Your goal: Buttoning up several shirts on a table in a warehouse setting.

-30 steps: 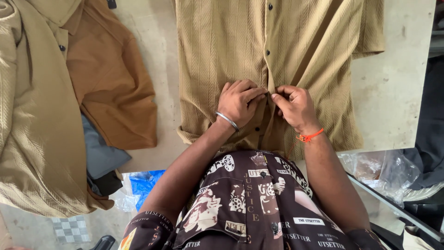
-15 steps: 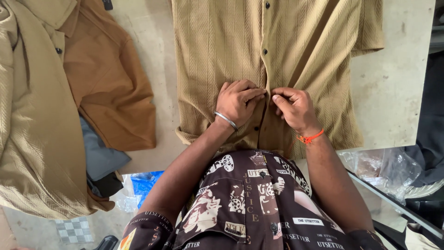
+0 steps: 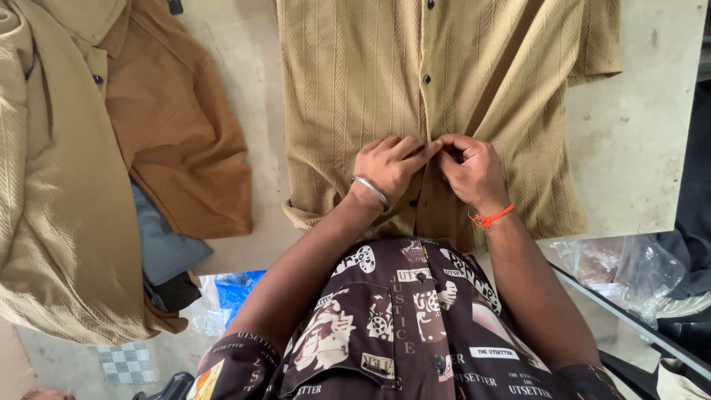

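While the tan ribbed shirt lies flat on the pale desk, front side up with its dark buttons running down the middle, both hands meet on the button strip in the shirt's lower half. The left hand, with a silver bangle at its wrist, is curled shut, its fingertips pinching the cloth edge of the strip. The right hand, with an orange thread band around its wrist, is likewise closed, thumb and fingers nipped on the same strip so that the two hands touch at the fingertips. Whatever button sits between them is hidden by the fingers. Above the hands, three buttons show fastened along the strip; one more button shows just below the left wrist.

To the left, well apart from the hands, a brown shirt lies crumpled on the desk, partly under another tan garment that hangs over the desk's left edge. A grey cloth peeks out below the brown one. Crumpled clear plastic wrap lies at the right, beyond the desk's near edge. The person wears a dark brown printed shirt.
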